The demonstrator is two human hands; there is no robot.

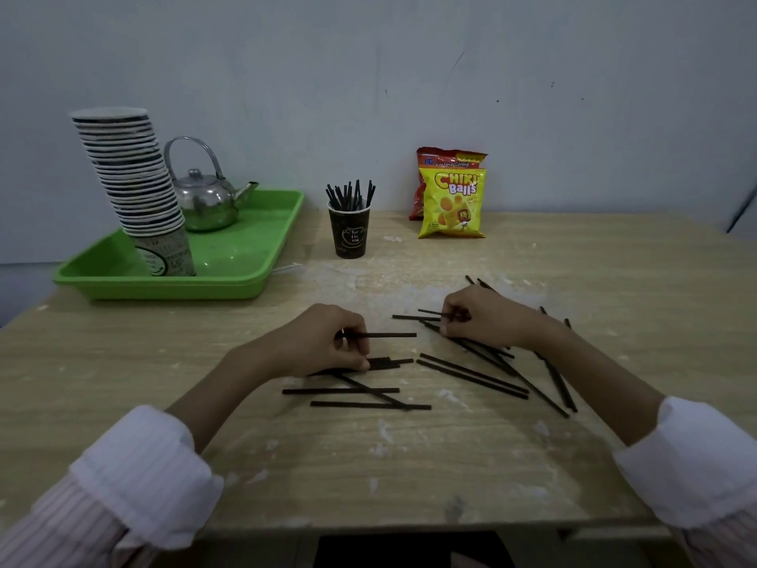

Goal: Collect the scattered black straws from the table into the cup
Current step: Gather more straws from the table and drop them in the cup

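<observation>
Several black straws (471, 373) lie scattered across the middle of the wooden table (409, 465). My left hand (323, 342) is down among the left group, its curled fingers pinching one straw (389, 334) that sticks out to the right, with its thumb on more straws below. My right hand (487, 313) rests on the right group, fingers pinching straws (413, 317) that point left. A dark paper cup (349, 233) stands at the back centre, upright, with several black straws standing in it.
A green tray (245, 276) at the back left carries a tall leaning stack of paper cups (139, 186) and a metal kettle (205, 198). Two snack bags (452, 202) lean on the wall at the back right. The table's front edge is close to me.
</observation>
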